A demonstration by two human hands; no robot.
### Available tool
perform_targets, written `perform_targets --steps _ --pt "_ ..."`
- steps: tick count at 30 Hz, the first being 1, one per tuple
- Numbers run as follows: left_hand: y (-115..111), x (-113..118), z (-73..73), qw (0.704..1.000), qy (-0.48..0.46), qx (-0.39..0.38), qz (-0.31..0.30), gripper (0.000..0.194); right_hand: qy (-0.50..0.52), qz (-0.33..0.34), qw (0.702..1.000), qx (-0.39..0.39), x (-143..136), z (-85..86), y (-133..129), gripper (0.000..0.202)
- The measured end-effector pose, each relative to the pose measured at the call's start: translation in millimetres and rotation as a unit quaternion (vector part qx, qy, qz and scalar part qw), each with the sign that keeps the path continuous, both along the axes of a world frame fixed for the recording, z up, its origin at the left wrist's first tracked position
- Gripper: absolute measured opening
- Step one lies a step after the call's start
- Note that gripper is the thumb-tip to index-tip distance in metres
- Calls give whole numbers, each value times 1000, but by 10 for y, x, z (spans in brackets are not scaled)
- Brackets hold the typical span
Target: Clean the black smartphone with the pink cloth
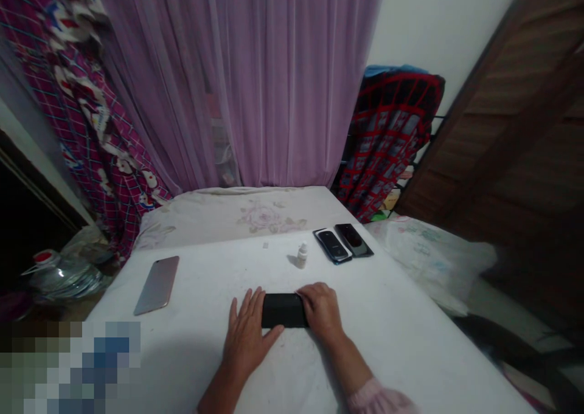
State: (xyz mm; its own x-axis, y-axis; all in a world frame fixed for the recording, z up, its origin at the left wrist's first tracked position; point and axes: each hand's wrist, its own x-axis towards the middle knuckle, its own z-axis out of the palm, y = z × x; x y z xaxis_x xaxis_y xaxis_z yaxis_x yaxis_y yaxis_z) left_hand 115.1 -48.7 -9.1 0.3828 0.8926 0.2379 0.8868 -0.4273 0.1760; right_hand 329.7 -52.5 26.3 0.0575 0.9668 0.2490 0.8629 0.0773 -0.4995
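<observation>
A black phone-like slab (283, 310) lies sideways on the white table cover, between my two hands. My left hand (247, 332) rests with its fingers spread at the slab's left end, the thumb along its lower edge. At the right end, my right hand (323, 310) has its fingers curled together against the upper corner; anything small between those fingertips is hidden. A small white bottle (302, 256) stands just behind the slab.
A rose-gold phone (157, 285) lies at the left. Two dark phones, one (334, 246) beside the other (353, 240), lie at the back right. A tiny pale square (265, 245) sits behind. Purple curtains (292, 86) hang beyond the table (191, 353).
</observation>
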Motion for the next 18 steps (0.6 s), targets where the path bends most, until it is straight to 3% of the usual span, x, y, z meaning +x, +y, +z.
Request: perform_targets --steps 4,7,14,18 --pt "-8 20 69 1000 -1 -3 -1 71 -17 37 999 -21 -292 130 88 26" --pt "-11 31 107 1000 -6 -10 2 69 -28 44 998 -29 -314 162 91 24" --pt "-19 53 134 1000 -21 -10 3 67 17 -58 998 12 265 -85 -73 24" --pt "-25 35 103 1000 -28 -2 2 68 121 -107 984 76 437 -251 -163 28"
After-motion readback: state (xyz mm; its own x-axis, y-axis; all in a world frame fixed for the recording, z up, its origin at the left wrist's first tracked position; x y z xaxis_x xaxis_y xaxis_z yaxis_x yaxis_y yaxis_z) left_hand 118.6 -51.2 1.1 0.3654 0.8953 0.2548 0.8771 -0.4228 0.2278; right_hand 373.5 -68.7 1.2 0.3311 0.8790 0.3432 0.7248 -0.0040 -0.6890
